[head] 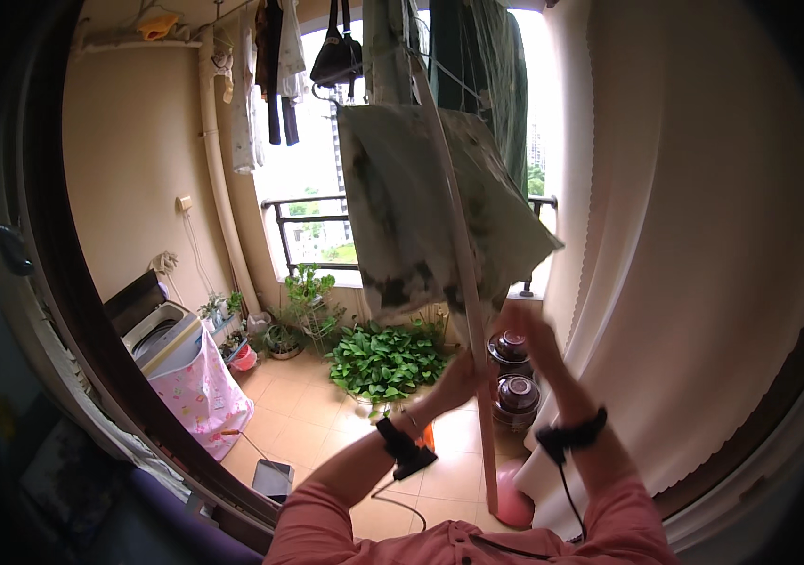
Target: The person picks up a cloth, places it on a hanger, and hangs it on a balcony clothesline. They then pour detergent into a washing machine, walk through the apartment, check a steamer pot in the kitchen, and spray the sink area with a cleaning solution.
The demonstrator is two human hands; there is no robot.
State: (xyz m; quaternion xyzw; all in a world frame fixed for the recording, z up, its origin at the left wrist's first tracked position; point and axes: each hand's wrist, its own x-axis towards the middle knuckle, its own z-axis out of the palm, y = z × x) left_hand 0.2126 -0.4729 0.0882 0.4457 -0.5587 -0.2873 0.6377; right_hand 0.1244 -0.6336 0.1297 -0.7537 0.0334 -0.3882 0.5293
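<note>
My left hand [464, 378] is closed around a long wooden pole [471, 304] that stands nearly upright before me, its upper end among the hanging laundry. A pale grey-green cloth with dark patches [416, 205] hangs at the pole's upper part, slightly blurred. My right hand [523, 321] is raised to the right of the pole beside the cloth's lower edge; it is blurred, and whether its fingers hold anything cannot be told. Dark green cloth [508, 92] hangs behind, and a black bag [337, 56] hangs left of it.
A top-loading washing machine [168, 339] with a pink cloth stands left. Leafy potted plants [387, 360] sit under the window railing [317, 219]. Dark lidded pots [516, 395] stand right, near a long curtain [656, 282]. A dustpan [273, 480] lies on the tiles.
</note>
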